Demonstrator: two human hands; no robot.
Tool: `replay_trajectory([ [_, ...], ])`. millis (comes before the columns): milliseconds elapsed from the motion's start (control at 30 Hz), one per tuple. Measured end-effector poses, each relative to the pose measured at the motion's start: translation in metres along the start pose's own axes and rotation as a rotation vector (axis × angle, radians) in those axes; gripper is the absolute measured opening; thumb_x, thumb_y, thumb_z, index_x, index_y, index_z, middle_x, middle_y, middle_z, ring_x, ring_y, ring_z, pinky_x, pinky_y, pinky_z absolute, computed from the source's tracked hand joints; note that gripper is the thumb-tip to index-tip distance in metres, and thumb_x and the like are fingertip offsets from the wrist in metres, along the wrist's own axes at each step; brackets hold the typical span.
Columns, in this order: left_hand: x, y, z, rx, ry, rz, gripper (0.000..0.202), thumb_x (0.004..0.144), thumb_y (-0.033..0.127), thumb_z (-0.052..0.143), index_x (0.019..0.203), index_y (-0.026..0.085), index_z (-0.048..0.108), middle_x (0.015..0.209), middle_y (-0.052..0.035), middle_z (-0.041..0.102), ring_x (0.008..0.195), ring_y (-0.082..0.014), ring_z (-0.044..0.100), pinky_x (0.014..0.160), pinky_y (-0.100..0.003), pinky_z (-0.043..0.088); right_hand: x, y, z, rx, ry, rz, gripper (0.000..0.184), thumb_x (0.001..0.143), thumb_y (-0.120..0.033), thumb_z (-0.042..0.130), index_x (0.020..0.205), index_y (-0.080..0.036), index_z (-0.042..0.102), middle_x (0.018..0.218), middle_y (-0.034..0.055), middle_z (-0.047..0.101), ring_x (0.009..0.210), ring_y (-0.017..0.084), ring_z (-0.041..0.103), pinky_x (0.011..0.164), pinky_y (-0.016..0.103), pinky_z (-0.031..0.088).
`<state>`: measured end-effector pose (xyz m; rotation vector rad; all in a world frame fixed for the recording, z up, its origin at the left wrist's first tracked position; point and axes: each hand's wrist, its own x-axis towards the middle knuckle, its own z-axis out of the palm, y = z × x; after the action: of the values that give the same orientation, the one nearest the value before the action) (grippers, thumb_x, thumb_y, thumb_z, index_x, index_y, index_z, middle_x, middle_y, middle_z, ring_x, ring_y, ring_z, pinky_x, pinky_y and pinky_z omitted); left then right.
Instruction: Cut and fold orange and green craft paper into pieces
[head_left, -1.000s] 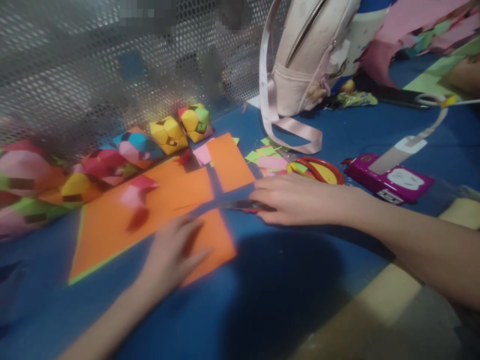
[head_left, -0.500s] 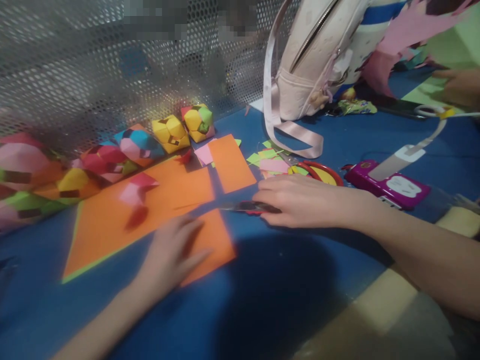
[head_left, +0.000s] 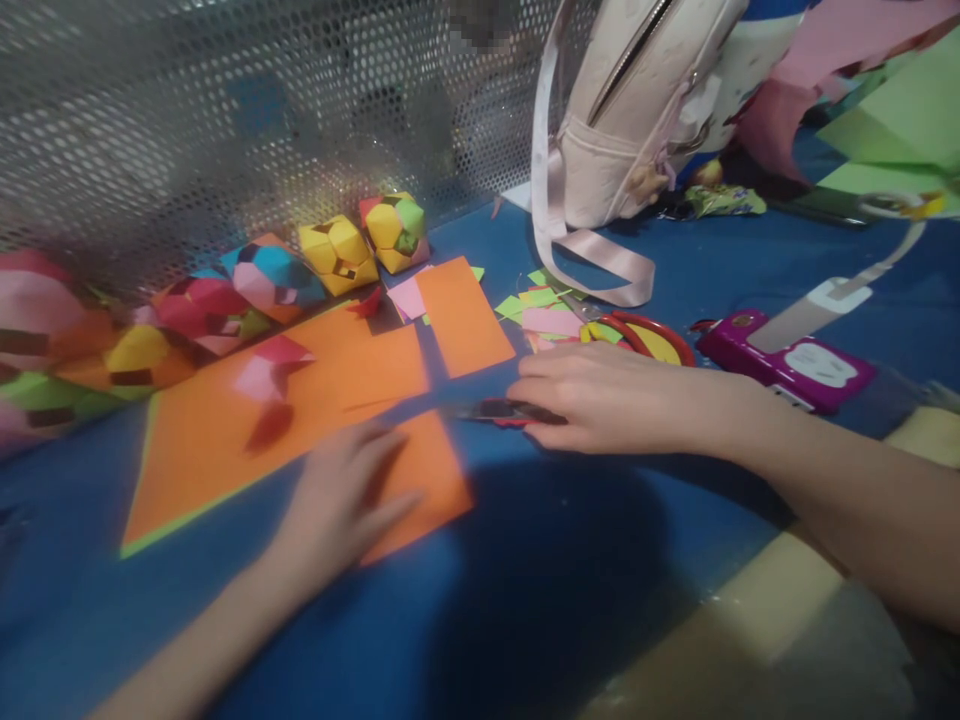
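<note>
Apparently I steady the orange piece (head_left: pixel 435 485) with left hand (head_left: pixel 334 495) loosely spread, while right hand (head_left: pixel 581 392) grips the black-and-red scissors (head_left: pixel 504 412).

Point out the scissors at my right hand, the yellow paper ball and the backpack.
Scissors (head_left: pixel 496 410): head view, on their dark middle part.
Yellow paper ball (head_left: pixel 331 248): head view, on its folded front.
Backpack (head_left: pixel 641 115): head view, on its pale fabric.
</note>
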<state>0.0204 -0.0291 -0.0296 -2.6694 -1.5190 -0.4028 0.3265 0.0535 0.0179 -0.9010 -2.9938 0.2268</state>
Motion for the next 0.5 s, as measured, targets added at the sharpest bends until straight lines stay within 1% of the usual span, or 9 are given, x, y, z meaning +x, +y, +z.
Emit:
replay_trajectory([
  [233,0.0006,0.0006,0.0002,0.019,0.021,0.029,0.045,0.095,0.050,0.055,0.122,0.014,0.058,0.119,-0.0157,0.064,0.106,-0.0297,0.063,0.087,-0.045,0.054,-0.0014,-0.0003,-0.0044,-0.011,0.026,-0.022,0.021,0.093,-0.024,0.055,0.100,-0.013,0.072,0.091,0.0097,0.067,0.089,0.025,0.062,0.075,0.036,0.043],
  [500,0.0021,0.0011,-0.0019,0.033,0.018,0.047,0.046,0.095,0.050,0.054,0.121,0.013,0.058,0.118,-0.0168,0.064,0.105,-0.0304,0.063,0.085,-0.045,0.054,-0.0011,0.0002,-0.0020,-0.055,0.060,-0.042,0.019,0.092,-0.024,0.057,0.097,-0.013,0.072,0.088,0.0092,0.067,0.083,0.023,0.061,0.071,0.035,0.041],
])
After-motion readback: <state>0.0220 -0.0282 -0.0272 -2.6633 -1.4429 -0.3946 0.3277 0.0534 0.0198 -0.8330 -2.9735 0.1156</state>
